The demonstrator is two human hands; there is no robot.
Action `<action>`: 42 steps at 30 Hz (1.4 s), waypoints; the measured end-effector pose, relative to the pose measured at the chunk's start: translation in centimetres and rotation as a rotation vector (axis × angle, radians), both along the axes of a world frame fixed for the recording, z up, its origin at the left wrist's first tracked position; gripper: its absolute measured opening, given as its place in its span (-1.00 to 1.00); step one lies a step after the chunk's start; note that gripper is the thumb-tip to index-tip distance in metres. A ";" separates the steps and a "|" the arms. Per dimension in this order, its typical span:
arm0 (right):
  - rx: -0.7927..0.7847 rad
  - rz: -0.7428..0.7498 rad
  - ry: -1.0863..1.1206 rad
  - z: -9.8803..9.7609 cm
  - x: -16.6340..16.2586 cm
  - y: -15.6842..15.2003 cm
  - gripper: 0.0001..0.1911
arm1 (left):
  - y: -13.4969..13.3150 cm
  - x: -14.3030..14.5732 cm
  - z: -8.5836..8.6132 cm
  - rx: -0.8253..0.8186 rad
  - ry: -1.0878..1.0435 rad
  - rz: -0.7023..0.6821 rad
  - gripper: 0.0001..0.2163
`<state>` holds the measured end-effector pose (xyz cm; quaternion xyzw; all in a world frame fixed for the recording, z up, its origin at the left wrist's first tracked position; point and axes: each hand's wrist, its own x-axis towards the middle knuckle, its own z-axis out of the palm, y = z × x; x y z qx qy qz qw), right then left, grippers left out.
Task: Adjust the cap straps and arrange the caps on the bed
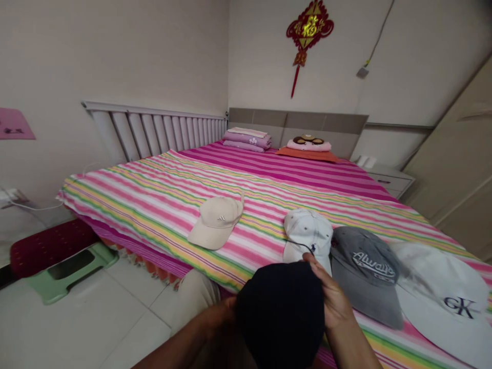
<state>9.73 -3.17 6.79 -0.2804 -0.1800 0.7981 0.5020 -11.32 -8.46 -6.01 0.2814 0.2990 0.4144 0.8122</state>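
A dark navy or black cap [282, 312] is held up in front of me between both hands, its rounded crown toward the camera. My right hand [333, 297] grips the cap's right side, fingers along its upper edge. On the opposite side, my left hand [220, 315] closes on the edge, its fingers partly hidden and in shadow. Just beyond lies a white cap [307, 228] with a small dark logo; a thin dark cord crosses its front. Right of it sit a grey cap [363, 269] with white lettering and a larger white cap [438, 292] marked with dark letters.
A beige cap [217, 218] lies left of the others on the striped bedspread [154, 192]. Folded bedding [246, 141] and a pink pillow pile [307, 147] rest by the headboard [265, 119]. A green stool [73, 271] stands on the floor left of the bed.
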 end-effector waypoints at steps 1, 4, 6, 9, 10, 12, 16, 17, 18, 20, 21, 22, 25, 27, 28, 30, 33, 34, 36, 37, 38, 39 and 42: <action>-0.015 -0.033 0.002 0.3 0.1 0.3 -0.64 | -0.5 0.4 -0.3 -0.004 0.001 0.007 -0.75; -0.104 -0.124 0.028 0.9 0.4 1.3 -0.66 | -1.8 1.2 -1.0 -0.036 -0.067 0.011 -0.79; -0.184 -0.177 0.033 1.0 0.5 1.9 -0.68 | -2.4 1.1 -1.3 -0.061 -0.157 0.054 -0.77; -0.181 -0.260 0.001 0.7 0.6 2.3 -0.71 | -2.6 -0.4 -1.1 -0.073 -0.239 0.200 -0.72; -0.136 -0.289 -0.026 0.4 0.6 2.3 -0.70 | -2.5 -1.3 -0.8 -0.062 -0.247 0.249 -0.71; -0.023 -0.301 -0.123 -0.5 0.7 2.0 -0.70 | -2.3 -3.5 0.1 -0.010 -0.250 0.324 -0.70; 0.048 -0.084 -0.328 -4.0 1.1 0.6 -0.65 | -2.0 -8.3 2.4 0.085 -0.234 0.390 -0.67; 0.038 -0.041 -0.342 -5.0 1.3 0.3 -0.63 | -1.9 -9.4 3.0 0.094 -0.233 0.420 -0.65; 0.033 -0.009 -0.348 -6.0 1.6 0.0 -0.64 | -1.6 -10.2 3.5 0.094 -0.234 0.453 -0.62; 0.021 0.033 -0.381 -7.9 2.3 -0.3 -0.64 | -0.7 -11.4 4.8 0.089 -0.241 0.548 -0.54; 0.019 0.029 -0.398 -8.6 2.6 -0.4 -0.64 | 0.1 -11.8 5.6 0.086 -0.246 0.607 -0.50; 0.017 0.022 -0.410 -9.2 2.9 -0.4 -0.64 | 1.0 -12.1 6.4 0.088 -0.252 0.675 -0.48; 0.000 -0.015 -0.409 -10.0 3.5 -0.3 -0.68 | 5.1 -12.4 9.4 0.111 -0.268 0.901 -0.52; -0.011 -0.025 -0.393 -10.2 3.6 -0.2 -0.70 | 8.0 -12.4 11.2 0.107 -0.303 0.978 -0.58; -0.014 -0.028 -0.388 -10.2 3.6 -0.2 -0.70 | 9.3 -12.5 11.9 0.094 -0.309 0.999 -0.60; -0.016 -0.038 -0.389 -10.2 3.6 -0.2 -0.69 | 11.4 -12.7 12.4 0.035 -0.280 1.026 -0.63; -0.018 -0.045 -0.390 -10.2 3.7 -0.3 -0.68 | 12.8 -13.2 11.2 -0.093 -0.199 1.016 -0.66; -0.017 -0.042 -0.385 -10.2 3.8 -0.3 -0.68 | 12.9 -13.4 10.6 -0.137 -0.166 1.010 -0.67; -0.019 -0.035 -0.378 -10.0 3.8 -0.4 -0.69 | 12.8 -13.7 9.2 -0.207 -0.095 1.010 -0.69; -0.029 -0.036 -0.379 -9.9 3.8 -0.4 -0.69 | 12.6 -13.9 8.7 -0.227 -0.062 1.014 -0.71; -0.045 -0.040 -0.380 -9.8 3.7 -0.3 -0.68 | 12.4 -14.0 8.3 -0.238 -0.031 1.020 -0.73; -0.064 -0.051 -0.379 -9.7 3.6 -0.3 -0.67 | 12.2 -14.1 8.0 -0.241 -0.002 1.026 -0.75; -0.110 -0.174 -0.316 -9.4 3.2 0.1 -0.67 | 11.6 -14.1 7.8 -0.228 0.092 1.050 -0.81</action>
